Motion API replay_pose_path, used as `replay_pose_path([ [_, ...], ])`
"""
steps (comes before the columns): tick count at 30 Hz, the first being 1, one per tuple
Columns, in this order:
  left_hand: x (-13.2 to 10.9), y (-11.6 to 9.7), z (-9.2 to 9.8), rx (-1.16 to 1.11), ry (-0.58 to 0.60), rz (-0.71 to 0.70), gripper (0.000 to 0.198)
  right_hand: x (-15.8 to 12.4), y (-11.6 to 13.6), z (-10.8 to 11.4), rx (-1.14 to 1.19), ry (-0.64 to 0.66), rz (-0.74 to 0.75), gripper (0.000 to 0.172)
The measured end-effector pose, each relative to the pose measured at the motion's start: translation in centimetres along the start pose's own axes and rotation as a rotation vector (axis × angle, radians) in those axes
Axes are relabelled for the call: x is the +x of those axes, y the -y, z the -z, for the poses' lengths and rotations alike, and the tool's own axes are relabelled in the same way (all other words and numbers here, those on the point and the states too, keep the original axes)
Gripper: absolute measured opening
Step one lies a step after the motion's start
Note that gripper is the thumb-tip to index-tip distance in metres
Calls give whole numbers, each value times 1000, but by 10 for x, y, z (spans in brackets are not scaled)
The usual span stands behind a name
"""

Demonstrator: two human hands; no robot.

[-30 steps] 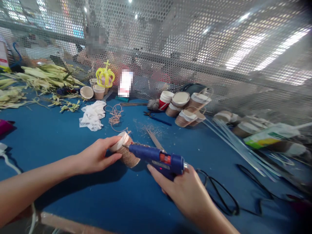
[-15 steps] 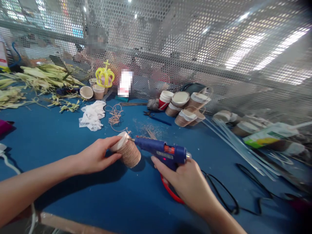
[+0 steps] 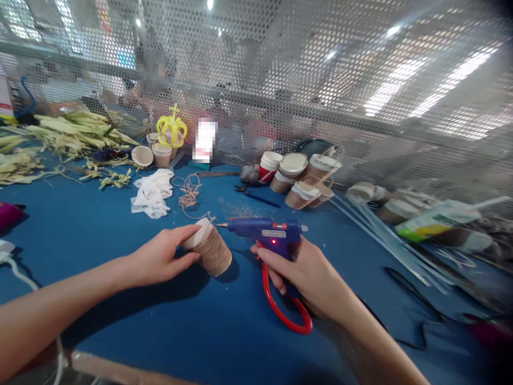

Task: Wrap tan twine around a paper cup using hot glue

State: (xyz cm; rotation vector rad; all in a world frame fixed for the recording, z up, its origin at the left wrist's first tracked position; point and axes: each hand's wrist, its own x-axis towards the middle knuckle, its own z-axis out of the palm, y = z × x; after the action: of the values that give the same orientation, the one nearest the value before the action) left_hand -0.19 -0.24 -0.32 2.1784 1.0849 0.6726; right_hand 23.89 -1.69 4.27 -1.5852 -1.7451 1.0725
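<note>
Left hand (image 3: 156,262) fast on wrapped cup (image 3: 211,252), right hand (image 3: 310,275) fast around glue gun (image 3: 264,229)

glue gun (image 3: 264,231) 1 | twine-wrapped cup (image 3: 210,251) 1 | yellow crown (image 3: 172,130) 1 | white cloth (image 3: 152,192) 1 | loose twine coil (image 3: 189,193) 1 | grey yarn ball (image 3: 250,174) 1 | red-and-white cup stack (image 3: 267,166) 1 | left hand (image 3: 158,259) + right hand (image 3: 308,275) = 2

body | left hand (image 3: 160,262), right hand (image 3: 310,278): bare hands | forearms: bare, uncovered

No legible text; glue gun (image 3: 266,231) label too blurred to read
</note>
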Motion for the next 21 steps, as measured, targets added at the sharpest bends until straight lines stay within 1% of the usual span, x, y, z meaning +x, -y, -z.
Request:
replay_pose_path([
  [2, 0, 0, 0, 3, -5, 8, 40, 9, -4, 10, 7, -79, 11, 27],
  [4, 0, 1, 0, 1, -5, 4, 38, 23, -11, 20, -85, -223, 2, 25],
  [6, 0, 0, 0, 1, -6, 3, 37, 40, -20, 28, -237, -324, -94, 23],
  [10, 0, -1, 0, 26, -4, 2, 32, 74, -45, 34, -266, -309, -243, 31],
  [12, 0, -2, 1, 27, -1, -7, 29, 86, -55, 33, -288, -294, -307, 28],
  [14, 0, -2, 1, 23, -4, -20, 27, 92, -59, 33, -319, -292, -343, 23],
  [17, 0, -2, 0, 37, -6, -25, 23, 89, -49, 33, -371, -340, -308, 22],
  [19, 0, -1, 0, 47, -8, -24, 23, 80, -34, 31, -380, -369, -224, 27],
  [21, 0, -1, -1, 56, -14, -35, 25, 71, -17, 24, -338, -320, -107, 30],
])
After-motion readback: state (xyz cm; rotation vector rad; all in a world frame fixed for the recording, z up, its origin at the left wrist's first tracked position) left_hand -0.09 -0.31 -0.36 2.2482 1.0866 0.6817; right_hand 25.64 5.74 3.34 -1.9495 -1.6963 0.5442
